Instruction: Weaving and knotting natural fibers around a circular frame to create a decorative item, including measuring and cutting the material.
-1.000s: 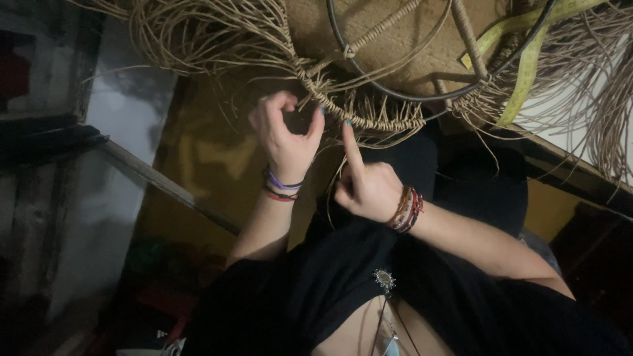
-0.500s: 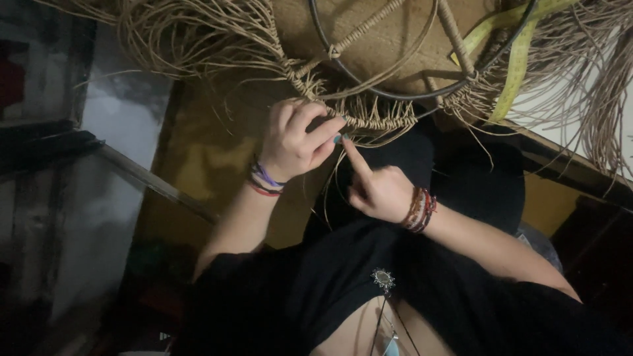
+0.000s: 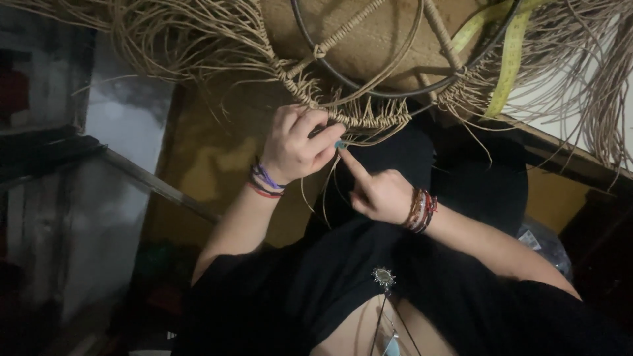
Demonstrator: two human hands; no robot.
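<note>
A dark round wire hoop (image 3: pixel 369 91) lies across my lap, its lower rim bound with a tan woven cord edge (image 3: pixel 369 120). My left hand (image 3: pixel 297 146), with purple and red bracelets at the wrist, is closed around cord strands at that edge. Just below and to the right is my right hand (image 3: pixel 381 192), wearing beaded bracelets. Its index finger points up and its tip touches the fingers of my left hand; its other fingers are curled in. A few thin loose strands (image 3: pixel 326 198) hang down between the two hands.
Masses of loose tan cord (image 3: pixel 178 39) spread at the upper left, and more cord (image 3: pixel 593 79) spreads at the upper right. A yellow-green strip (image 3: pixel 511 59) hangs over the hoop. A tan woven mat (image 3: pixel 382 46) lies under it. A dark rail (image 3: pixel 158 188) runs at the left.
My left hand, with fingers spread a second ago, has closed on the woven edge. My right index finger has shifted up and left to meet it.
</note>
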